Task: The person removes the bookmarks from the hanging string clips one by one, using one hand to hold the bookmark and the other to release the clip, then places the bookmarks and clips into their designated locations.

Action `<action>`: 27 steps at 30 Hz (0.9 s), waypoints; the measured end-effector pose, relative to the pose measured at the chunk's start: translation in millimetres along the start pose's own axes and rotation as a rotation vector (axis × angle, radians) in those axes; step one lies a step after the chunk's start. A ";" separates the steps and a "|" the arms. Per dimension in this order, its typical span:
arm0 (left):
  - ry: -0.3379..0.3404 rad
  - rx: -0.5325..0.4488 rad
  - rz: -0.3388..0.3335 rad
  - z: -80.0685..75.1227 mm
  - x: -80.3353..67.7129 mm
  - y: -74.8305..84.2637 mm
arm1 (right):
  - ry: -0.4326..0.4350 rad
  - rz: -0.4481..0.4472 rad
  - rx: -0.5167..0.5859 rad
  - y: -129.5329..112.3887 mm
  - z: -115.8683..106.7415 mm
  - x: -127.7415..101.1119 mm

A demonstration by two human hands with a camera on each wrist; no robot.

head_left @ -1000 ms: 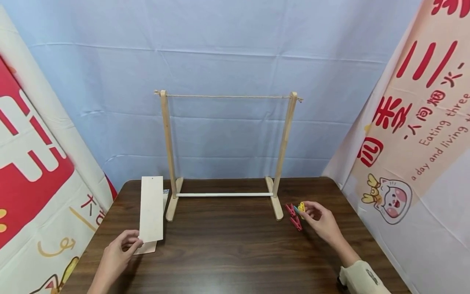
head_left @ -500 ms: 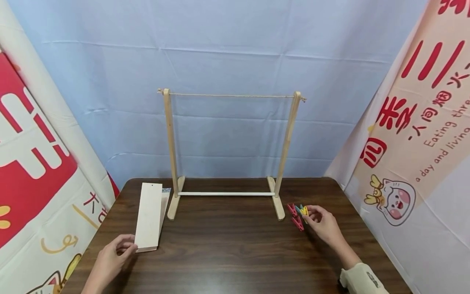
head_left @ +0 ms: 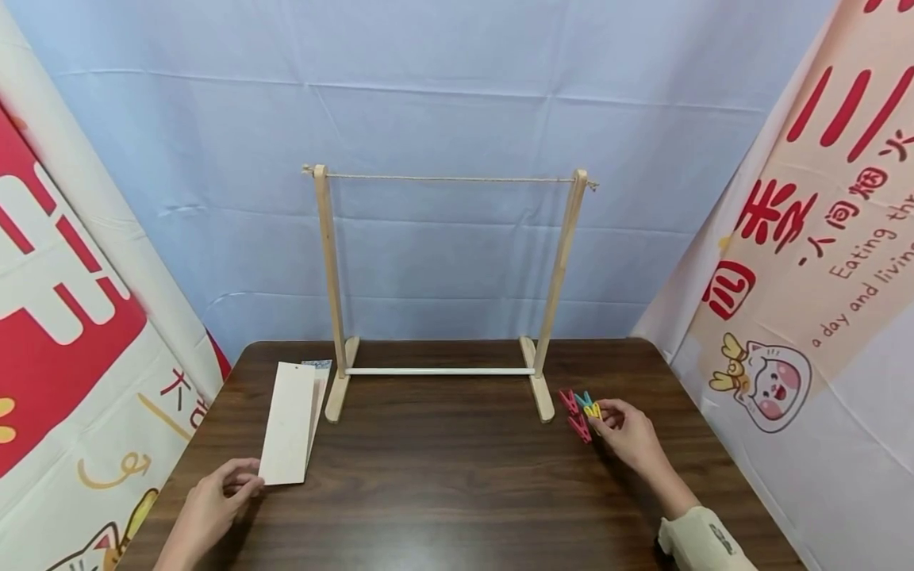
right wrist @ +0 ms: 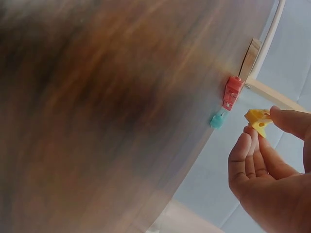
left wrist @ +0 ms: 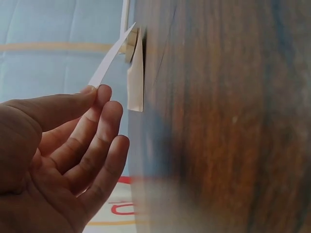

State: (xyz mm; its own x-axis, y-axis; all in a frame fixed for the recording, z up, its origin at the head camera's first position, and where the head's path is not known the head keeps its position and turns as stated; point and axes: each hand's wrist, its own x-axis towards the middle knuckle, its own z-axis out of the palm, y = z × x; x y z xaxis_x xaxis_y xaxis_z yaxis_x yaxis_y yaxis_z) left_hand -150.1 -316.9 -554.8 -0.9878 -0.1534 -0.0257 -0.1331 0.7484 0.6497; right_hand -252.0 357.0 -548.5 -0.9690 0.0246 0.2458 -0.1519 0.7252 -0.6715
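Note:
My left hand (head_left: 217, 501) pinches the near left corner of a long white card (head_left: 288, 424) with a small hole at its far end. In the left wrist view the card slants up from thumb and forefinger, its far end close over another pale card (left wrist: 136, 85) on the table. That lower card shows a blue patterned end (head_left: 319, 365) in the head view. On the right, my right hand (head_left: 631, 436) pinches a yellow clothespin (right wrist: 257, 116) between thumb and fingers. Beside it lie red clothespins (head_left: 580, 428) and a teal clothespin (right wrist: 217, 120).
A wooden frame (head_left: 332, 270) stands at the table's back, with a string (head_left: 450, 179) tied between its tops and a white rod (head_left: 439, 371) low down. Behind it hangs a pale blue cloth (head_left: 443, 95). The dark wooden table (head_left: 435, 492) stretches between the hands.
The white card has come down lower and toward me over the other card, my left hand shifting slightly left with it. My right hand stays by the clothespins with the yellow one.

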 end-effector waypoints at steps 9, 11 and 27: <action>-0.002 -0.016 -0.012 -0.6 -1.6 -1.4 | -0.062 0.089 -0.048 2.1 0.2 1.2; -0.007 -0.025 -0.017 -0.3 -1.5 -1.1 | -0.070 0.104 -0.059 1.2 -0.1 1.6; -0.026 -0.050 -0.017 3.5 -1.5 -7.4 | -0.132 0.145 -0.124 0.5 -0.3 7.2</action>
State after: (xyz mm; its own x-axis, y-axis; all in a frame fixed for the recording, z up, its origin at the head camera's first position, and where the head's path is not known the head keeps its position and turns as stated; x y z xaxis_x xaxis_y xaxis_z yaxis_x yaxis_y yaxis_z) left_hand -147.9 -320.0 -562.2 -0.9873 -0.1485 -0.0561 -0.1462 0.7124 0.6864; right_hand -259.0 357.7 -546.9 -0.9973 0.0502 0.0542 0.0076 0.7996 -0.6005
